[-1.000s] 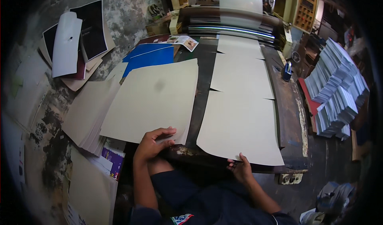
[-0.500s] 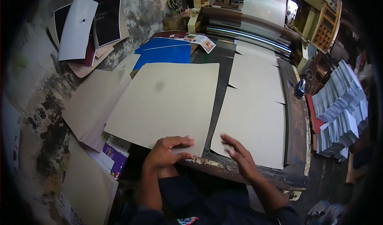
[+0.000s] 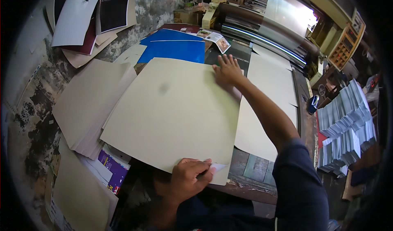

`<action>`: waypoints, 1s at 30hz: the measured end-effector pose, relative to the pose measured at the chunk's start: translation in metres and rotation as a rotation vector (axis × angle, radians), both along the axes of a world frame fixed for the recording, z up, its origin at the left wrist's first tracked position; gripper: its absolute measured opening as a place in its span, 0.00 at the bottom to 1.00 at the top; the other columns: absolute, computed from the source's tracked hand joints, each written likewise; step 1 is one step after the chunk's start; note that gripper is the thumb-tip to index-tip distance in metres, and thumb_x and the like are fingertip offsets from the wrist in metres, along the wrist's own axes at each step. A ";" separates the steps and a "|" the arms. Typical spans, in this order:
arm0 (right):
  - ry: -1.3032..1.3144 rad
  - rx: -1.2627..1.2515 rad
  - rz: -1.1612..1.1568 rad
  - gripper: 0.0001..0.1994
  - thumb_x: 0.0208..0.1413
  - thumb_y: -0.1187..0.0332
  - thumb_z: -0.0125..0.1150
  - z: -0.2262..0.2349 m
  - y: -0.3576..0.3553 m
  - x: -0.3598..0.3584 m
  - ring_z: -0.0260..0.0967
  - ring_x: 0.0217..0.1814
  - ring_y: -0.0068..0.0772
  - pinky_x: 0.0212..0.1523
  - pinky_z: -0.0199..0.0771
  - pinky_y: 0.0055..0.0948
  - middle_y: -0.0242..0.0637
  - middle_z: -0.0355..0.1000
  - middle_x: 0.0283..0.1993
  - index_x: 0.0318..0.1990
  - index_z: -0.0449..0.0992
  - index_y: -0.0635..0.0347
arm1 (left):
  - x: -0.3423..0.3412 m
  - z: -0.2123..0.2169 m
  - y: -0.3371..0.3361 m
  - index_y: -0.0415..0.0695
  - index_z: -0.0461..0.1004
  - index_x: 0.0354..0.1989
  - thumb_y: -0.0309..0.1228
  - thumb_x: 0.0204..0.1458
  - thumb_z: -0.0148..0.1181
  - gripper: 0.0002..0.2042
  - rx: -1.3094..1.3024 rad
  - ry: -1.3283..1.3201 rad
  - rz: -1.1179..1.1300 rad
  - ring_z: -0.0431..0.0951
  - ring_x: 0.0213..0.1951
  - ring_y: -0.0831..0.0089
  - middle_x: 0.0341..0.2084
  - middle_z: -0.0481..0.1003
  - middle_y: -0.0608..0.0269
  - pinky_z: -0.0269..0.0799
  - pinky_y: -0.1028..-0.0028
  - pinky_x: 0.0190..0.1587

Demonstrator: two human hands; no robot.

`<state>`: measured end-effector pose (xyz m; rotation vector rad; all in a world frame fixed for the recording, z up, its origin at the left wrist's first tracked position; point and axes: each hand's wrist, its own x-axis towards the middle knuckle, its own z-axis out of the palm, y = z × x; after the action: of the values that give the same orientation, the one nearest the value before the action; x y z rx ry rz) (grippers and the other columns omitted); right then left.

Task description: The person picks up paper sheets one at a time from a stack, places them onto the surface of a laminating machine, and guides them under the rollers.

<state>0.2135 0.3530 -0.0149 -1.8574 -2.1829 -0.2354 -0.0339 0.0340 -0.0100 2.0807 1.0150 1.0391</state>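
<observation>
A large cream paperboard sheet (image 3: 172, 108) lies flat across the worn dark worktable (image 3: 254, 178). My left hand (image 3: 189, 178) grips its near edge, thumb on top, at the near right corner. My right hand (image 3: 227, 69) is stretched out to the sheet's far right corner, fingers spread and pressing down on it. More cream sheets (image 3: 270, 100) lie in a row to the right, partly hidden under my right forearm.
Blue sheets (image 3: 174, 47) lie beyond the big sheet. A stack of cream sheets (image 3: 88, 104) sits at the left. A roller machine (image 3: 270, 30) runs along the far side. Piles of grey printed booklets (image 3: 348, 124) stand at the right, with a small blue object (image 3: 313, 105) nearby.
My right hand has reached from the near edge out to the sheet's far right corner. My left hand has stayed at the near edge. The view has shifted closer over the sheet.
</observation>
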 end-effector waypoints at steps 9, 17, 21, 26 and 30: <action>0.030 -0.314 -0.355 0.28 0.65 0.51 0.42 0.040 -0.045 0.054 0.51 0.73 0.52 0.68 0.49 0.57 0.52 0.60 0.67 0.66 0.60 0.60 | 0.001 0.001 0.001 0.43 0.79 0.32 0.33 0.52 0.65 0.07 0.097 -0.019 0.018 0.82 0.31 0.61 0.28 0.81 0.58 0.72 0.66 0.40; 1.120 -0.572 0.089 0.35 0.62 0.43 0.48 -0.022 -0.274 0.063 0.68 0.59 0.43 0.62 0.64 0.42 0.47 0.67 0.62 0.66 0.62 0.63 | -0.024 0.015 -0.002 0.39 0.76 0.32 0.33 0.61 0.54 0.10 0.079 -0.475 0.281 0.76 0.29 0.73 0.27 0.78 0.62 0.67 0.68 0.49; 1.718 -0.832 0.159 0.42 0.55 0.39 0.56 -0.037 -0.370 0.094 0.71 0.53 0.39 0.55 0.70 0.43 0.46 0.68 0.59 0.67 0.58 0.63 | 0.022 0.025 -0.021 0.52 0.79 0.28 0.32 0.52 0.63 0.02 0.271 0.000 -0.171 0.82 0.36 0.71 0.30 0.82 0.71 0.59 0.55 0.58; 2.102 -0.502 -0.160 0.30 0.55 0.50 0.60 -0.046 -0.431 0.096 0.71 0.43 0.33 0.46 0.74 0.39 0.42 0.71 0.45 0.57 0.66 0.65 | 0.041 0.032 -0.034 0.57 0.82 0.34 0.43 0.51 0.64 0.07 0.273 0.210 -0.489 0.71 0.60 0.62 0.41 0.80 0.71 0.37 0.41 0.68; 2.142 -0.508 -0.187 0.20 0.59 0.56 0.57 -0.091 -0.453 0.104 0.66 0.31 0.26 0.40 0.73 0.35 0.37 0.70 0.36 0.50 0.68 0.64 | 0.037 0.044 -0.020 0.51 0.72 0.58 0.52 0.58 0.52 0.25 0.266 0.429 -0.354 0.50 0.70 0.47 0.65 0.62 0.56 0.33 0.38 0.67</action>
<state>0.3179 -0.1005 -0.1056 -1.0358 -0.4494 1.5531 0.0032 0.0137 0.0343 2.6556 0.6798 0.5843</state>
